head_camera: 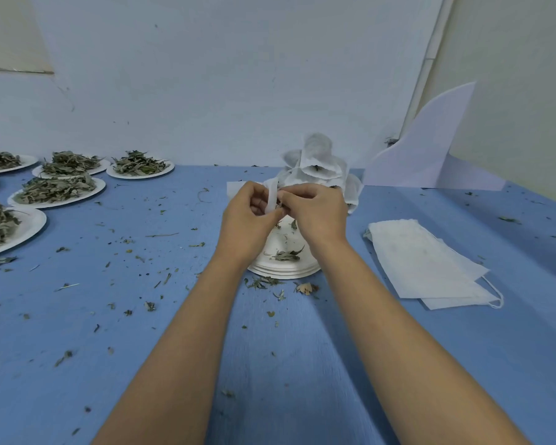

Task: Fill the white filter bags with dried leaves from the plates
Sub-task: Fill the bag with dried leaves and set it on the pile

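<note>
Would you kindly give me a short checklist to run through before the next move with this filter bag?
1. Grip: the left hand and right hand both pinch the filter bag: ok.
2. The bag is held above the plate stack, so spills should land there: ok.
3. Supply on the top plate: only a few leaf scraps remain: not ok.
4. Full plates heaped with leaves stand at the far left: ok.
5. How full the bag is: the fingers hide it: cannot tell.
6. Empty bags lie stacked to the right: ok.
</note>
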The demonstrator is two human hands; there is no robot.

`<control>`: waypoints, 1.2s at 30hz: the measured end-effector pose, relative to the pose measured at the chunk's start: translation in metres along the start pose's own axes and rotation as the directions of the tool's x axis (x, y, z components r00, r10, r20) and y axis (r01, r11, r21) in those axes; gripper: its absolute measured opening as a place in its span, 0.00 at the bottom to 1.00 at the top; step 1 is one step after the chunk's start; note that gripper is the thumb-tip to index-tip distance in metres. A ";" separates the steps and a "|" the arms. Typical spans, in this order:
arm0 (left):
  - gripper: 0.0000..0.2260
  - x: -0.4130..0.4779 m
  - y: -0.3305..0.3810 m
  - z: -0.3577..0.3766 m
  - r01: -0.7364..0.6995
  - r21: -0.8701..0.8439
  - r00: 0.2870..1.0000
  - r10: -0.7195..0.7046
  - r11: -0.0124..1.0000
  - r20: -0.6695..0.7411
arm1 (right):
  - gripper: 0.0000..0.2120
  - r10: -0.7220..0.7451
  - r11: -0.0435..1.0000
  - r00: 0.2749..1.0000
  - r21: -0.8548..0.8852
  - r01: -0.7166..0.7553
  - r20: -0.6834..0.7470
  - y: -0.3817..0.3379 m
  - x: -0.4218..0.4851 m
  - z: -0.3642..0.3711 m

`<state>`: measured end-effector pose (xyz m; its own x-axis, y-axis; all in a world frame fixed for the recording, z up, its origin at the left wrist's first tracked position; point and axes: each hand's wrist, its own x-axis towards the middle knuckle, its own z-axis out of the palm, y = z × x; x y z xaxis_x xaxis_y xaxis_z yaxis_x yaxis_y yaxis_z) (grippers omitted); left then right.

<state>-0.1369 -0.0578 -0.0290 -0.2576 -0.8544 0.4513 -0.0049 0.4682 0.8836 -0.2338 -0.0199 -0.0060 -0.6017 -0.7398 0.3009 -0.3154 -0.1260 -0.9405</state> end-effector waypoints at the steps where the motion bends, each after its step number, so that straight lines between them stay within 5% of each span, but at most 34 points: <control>1: 0.11 0.000 -0.001 0.000 0.004 0.011 1.000 -0.003 1.000 -0.023 | 0.07 -0.002 1.000 1.000 0.005 0.002 0.025 -0.001 -0.001 0.002; 10: 0.09 0.002 0.003 -0.003 0.043 0.054 0.993 -0.037 0.998 -0.112 | 0.14 -0.005 1.000 0.973 0.025 0.000 0.230 -0.003 0.003 -0.008; 18: 0.11 -0.003 0.013 -0.002 0.044 -0.022 0.995 -0.046 0.999 -0.093 | 0.10 0.014 0.992 0.993 0.126 -0.028 0.114 -0.001 0.001 -0.007; 23: 0.13 -0.003 0.012 -0.001 0.014 -0.026 0.995 -0.017 1.000 -0.101 | 0.16 0.005 1.000 0.999 0.010 -0.006 0.043 0.001 0.000 -0.004; 29: 0.12 -0.002 0.008 0.002 0.009 -0.007 0.991 -0.009 1.000 -0.131 | 0.09 -0.090 0.992 0.991 -0.081 0.098 0.097 0.003 -0.003 0.001; 36: 0.07 -0.006 0.003 0.008 -0.058 0.268 0.942 0.142 0.962 -0.304 | 0.14 -0.214 0.941 0.970 -0.241 0.237 0.118 0.007 -0.008 0.014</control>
<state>-0.1437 -0.0497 -0.0299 0.0499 -0.8071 0.5883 -0.2490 0.5604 0.7899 -0.2211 -0.0236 -0.0177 -0.4297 -0.7683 0.4745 -0.6159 -0.1349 -0.7762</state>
